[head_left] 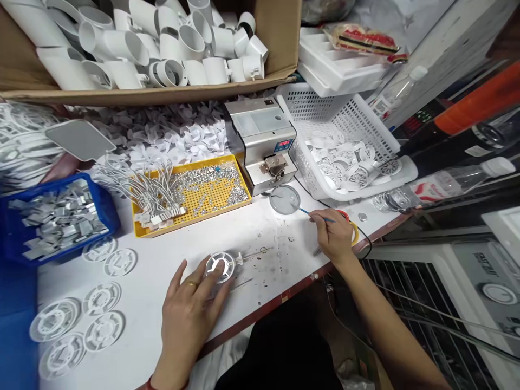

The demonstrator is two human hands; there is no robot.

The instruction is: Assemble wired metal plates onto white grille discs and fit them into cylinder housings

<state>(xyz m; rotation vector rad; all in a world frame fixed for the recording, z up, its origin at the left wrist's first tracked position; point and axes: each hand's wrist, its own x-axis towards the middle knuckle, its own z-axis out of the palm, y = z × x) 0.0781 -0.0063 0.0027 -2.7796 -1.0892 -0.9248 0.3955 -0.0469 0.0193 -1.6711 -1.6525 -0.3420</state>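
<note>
My left hand (193, 303) rests on the white table with its fingers spread, and its fingertips touch a round white spoked part (220, 267). A small white piece with thin rods sticks out to the right of that part. Pinched in my right hand (333, 235) is a thin blue stick (304, 210), whose far end reaches the shallow round dish (284, 200). The dish holds something pale. Beside my right hand lie red and yellow rings (355, 234), partly hidden by it.
A yellow tray (190, 218) holds screws and white cables. Behind the dish stands a metal device (264, 141) with a red display. Also around: a blue bin (108, 208), stacked white discs (103, 330), a white basket (303, 162), a cardboard box (280, 38) and a bottle (439, 187).
</note>
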